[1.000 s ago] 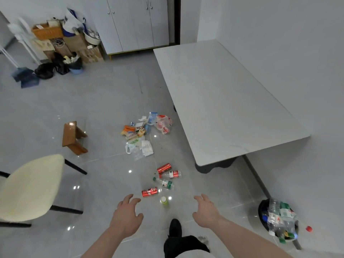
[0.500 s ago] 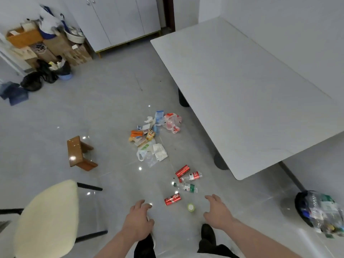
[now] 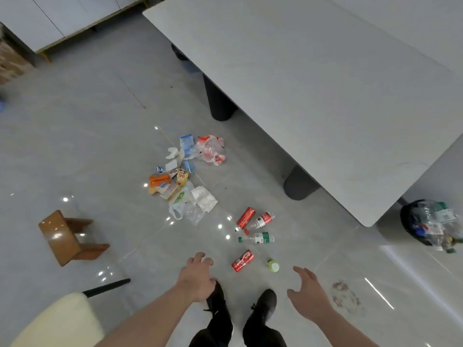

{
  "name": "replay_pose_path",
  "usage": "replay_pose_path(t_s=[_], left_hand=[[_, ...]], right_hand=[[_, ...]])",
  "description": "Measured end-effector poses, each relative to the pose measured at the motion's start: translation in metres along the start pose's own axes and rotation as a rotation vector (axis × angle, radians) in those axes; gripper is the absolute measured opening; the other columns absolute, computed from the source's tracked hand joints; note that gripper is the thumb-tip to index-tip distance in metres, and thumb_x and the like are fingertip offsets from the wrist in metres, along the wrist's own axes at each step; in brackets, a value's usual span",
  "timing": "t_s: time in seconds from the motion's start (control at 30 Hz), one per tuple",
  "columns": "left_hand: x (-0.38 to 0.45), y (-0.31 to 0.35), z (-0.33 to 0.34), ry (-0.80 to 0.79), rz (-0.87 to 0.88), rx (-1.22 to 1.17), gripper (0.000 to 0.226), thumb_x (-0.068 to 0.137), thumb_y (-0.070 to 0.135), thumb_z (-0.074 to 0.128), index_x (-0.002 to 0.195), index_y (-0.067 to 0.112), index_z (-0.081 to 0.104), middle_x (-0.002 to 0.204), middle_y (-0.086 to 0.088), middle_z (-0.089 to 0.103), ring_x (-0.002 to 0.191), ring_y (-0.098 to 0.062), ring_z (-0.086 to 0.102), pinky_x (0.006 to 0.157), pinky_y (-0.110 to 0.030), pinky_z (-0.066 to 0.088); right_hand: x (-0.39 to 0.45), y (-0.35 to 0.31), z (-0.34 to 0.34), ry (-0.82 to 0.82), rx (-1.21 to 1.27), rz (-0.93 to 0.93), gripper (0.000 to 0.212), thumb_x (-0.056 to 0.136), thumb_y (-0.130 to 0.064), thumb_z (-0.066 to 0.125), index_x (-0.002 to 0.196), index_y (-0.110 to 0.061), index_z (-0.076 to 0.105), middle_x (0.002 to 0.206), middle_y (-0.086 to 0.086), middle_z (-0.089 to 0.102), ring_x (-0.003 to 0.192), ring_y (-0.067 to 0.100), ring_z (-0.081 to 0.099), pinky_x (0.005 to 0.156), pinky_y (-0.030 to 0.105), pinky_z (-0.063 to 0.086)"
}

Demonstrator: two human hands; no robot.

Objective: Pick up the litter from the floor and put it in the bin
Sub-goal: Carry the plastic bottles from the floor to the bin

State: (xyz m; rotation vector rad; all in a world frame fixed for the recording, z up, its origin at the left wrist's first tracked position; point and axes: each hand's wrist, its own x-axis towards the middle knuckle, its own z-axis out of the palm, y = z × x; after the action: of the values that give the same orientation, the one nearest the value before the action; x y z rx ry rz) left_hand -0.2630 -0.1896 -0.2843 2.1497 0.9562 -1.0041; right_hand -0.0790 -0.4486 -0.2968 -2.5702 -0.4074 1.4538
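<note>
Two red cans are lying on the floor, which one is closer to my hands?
The red can beside the small green-capped bottle, just ahead of your shoes. The other red can lies farther off, beyond the green-label bottle.

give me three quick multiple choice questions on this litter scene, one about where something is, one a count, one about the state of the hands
1. Where is the bin?
A. beside the wooden stool
B. on the floor past the table's near corner, on the right
C. on the table

2. How many red cans lie on the floor?
A. one
B. two
C. four

3. What do the hands hold?
A. nothing
B. a can each
C. a bottle together

Answers:
1 B, the bin sits by the table corner.
2 B, one red can lies near the feet and another further off.
3 A, the left hand and right hand are open in the air.
</note>
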Motion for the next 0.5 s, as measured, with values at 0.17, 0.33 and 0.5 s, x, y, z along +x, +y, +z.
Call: replay_pose_path(t_s=[0.17,0.33,0.5], left_hand=[[0.09,0.0,0.034,-0.032,0.014,-0.009,0.058,0.092,0.032,0.054,0.149,0.026,0.04,0.16,0.002,0.021,0.142,-0.023,0.03,0.114,-0.037,0.037],[0.218,-0.006,0.089,-0.031,0.05,-0.049,0.056,0.094,0.033,0.057,0.147,0.026,0.042,0.158,0.003,0.024,0.142,-0.022,0.032,0.115,-0.038,0.037],[0.36,-0.015,0.143,0.012,0.068,-0.082,0.065,0.093,0.031,0.059,0.153,0.022,0.034,0.156,0.0,0.027,0.139,-0.025,0.036,0.113,-0.039,0.041]], right_hand=[[0.062,0.004,0.041,-0.028,0.021,0.032,0.068,0.087,-0.025,0.059,0.151,-0.028,0.035,0.159,-0.002,0.024,0.13,0.02,0.052,0.104,0.029,0.043],[0.16,0.01,0.11,-0.018,0.091,0.042,0.055,0.087,-0.023,0.058,0.139,-0.038,0.047,0.141,-0.014,0.04,0.103,0.009,0.061,0.09,0.028,0.05],[0.285,0.021,0.21,-0.067,0.253,0.145,0.055,0.088,-0.036,0.063,0.14,-0.034,0.044,0.137,-0.006,0.05,0.111,0.014,0.06,0.087,0.028,0.047]])
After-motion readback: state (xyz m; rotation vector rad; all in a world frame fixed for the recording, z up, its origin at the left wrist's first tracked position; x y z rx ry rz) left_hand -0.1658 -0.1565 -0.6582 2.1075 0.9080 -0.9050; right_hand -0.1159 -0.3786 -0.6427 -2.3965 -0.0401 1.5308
